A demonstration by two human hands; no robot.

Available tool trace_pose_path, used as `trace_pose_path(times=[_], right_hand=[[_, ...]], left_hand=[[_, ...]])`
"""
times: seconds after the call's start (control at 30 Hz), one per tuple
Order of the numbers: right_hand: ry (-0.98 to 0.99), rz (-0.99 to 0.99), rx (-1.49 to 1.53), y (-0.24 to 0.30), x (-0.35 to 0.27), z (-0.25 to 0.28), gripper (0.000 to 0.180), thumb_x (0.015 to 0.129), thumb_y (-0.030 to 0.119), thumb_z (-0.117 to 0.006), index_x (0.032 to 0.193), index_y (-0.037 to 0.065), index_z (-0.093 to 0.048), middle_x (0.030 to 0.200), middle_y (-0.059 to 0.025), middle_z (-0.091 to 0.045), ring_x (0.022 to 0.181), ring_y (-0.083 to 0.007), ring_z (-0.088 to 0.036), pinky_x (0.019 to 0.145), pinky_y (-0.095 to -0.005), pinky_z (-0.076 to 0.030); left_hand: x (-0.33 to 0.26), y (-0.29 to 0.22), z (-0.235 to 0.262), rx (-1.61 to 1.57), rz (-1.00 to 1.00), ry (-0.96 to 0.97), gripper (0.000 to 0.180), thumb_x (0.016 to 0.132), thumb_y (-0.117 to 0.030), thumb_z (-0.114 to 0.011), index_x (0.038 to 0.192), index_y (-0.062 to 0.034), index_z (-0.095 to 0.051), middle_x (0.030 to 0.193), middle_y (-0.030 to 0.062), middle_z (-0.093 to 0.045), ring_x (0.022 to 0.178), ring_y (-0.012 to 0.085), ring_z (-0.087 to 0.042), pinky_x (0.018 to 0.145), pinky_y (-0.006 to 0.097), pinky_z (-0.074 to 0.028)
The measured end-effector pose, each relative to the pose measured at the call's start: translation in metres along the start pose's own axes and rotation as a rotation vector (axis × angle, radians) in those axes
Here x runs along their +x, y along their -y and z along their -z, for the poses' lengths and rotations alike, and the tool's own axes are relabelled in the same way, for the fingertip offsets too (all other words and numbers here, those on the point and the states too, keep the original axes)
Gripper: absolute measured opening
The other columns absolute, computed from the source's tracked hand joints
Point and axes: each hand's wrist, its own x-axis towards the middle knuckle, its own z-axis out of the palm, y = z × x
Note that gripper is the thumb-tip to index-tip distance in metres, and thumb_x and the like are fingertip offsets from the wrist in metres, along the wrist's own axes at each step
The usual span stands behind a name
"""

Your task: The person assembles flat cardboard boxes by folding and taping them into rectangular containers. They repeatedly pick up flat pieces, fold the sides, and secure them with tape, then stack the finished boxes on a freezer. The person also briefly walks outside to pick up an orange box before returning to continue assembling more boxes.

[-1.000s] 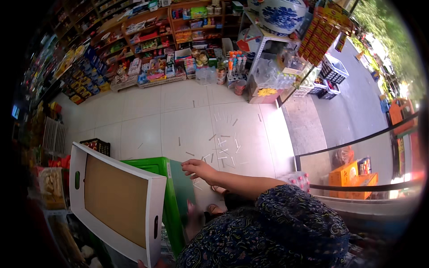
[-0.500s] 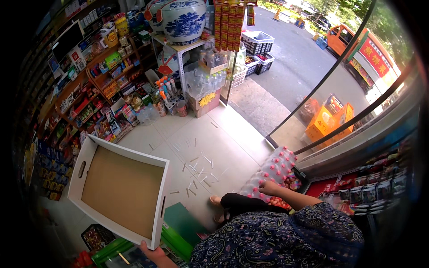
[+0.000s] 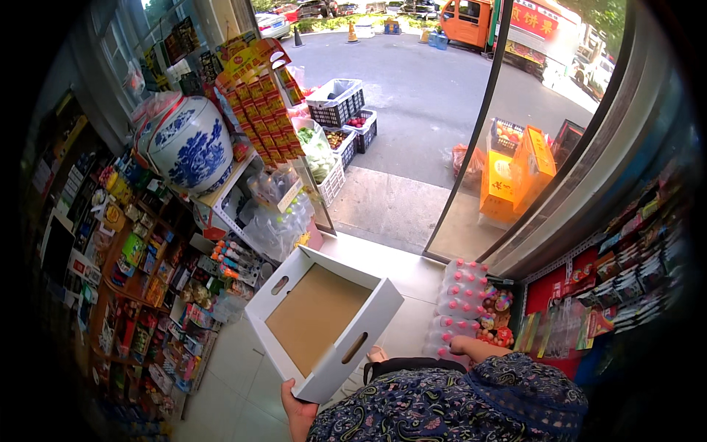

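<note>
A white tray [image 3: 316, 280] with a brown bottom and cut-out handle slots is tilted in front of me. Its near lower corner is gripped by my left hand [image 3: 297, 405], thumb against the outer wall. My right hand [image 3: 461, 346] is off to the right, its fingers curled down and partly hidden, with nothing visible in them. Just beyond and beside that hand stand packs of clear bottles with red caps [image 3: 461, 291]. Next to them are round colourful fruits or balls [image 3: 498, 337].
Packed shelves [image 3: 136, 295] line the left side. A large blue-and-white porcelain jar [image 3: 193, 144] stands on a rack beside hanging red packets [image 3: 261, 110]. Produce crates [image 3: 335, 110] sit outside the open glass door. Orange boxes [image 3: 515, 180] are beyond the glass; snack packets [image 3: 626, 272] hang at right.
My view has swung toward the doorway and street. The tray, still in my left hand, has come round toward the doorway. The small sticks scattered on the floor are mostly out of sight.
</note>
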Motion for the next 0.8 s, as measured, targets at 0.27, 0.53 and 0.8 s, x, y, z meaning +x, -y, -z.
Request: trace_pose_path(times=[0.27,0.53,0.8], right_hand=[[-0.242,0.01,0.265,0.032,0.025,0.163,0.042,0.084,0.029,-0.055,0.119,0.008,-0.066,0.116,-0.0185,-0.066,0.109,-0.034,-0.062,0.096,-0.042,-0.048],[-0.399,-0.235,0.503,0.005,0.071,0.255,0.042,0.083,0.025,-0.058,0.12,0.006,-0.065,0.113,-0.0176,-0.067,0.105,-0.0339,-0.064,0.092,-0.0425,-0.05],[-0.042,-0.116,0.568,0.008,0.064,0.345,0.04,0.085,0.025,-0.055,0.12,0.009,-0.065,0.116,-0.0184,-0.066,0.106,-0.0357,-0.063,0.091,-0.0426,-0.05]], left_hand=[[0.135,-0.038,-0.152,0.218,0.261,0.107,0.066,0.078,-0.03,-0.061,0.136,-0.0049,-0.045,0.128,0.016,-0.057,0.117,0.0351,-0.055,0.096,0.056,-0.045],[0.305,-0.035,-0.309,0.319,0.537,0.239,0.069,0.075,-0.03,-0.06,0.139,-0.0088,-0.045,0.133,0.0149,-0.055,0.123,0.0353,-0.052,0.103,0.059,-0.038],[0.423,0.001,-0.49,0.444,0.885,0.167,0.058,0.078,-0.038,-0.051,0.13,-0.0134,-0.055,0.128,0.0123,-0.056,0.118,0.0323,-0.053,0.097,0.058,-0.041]])
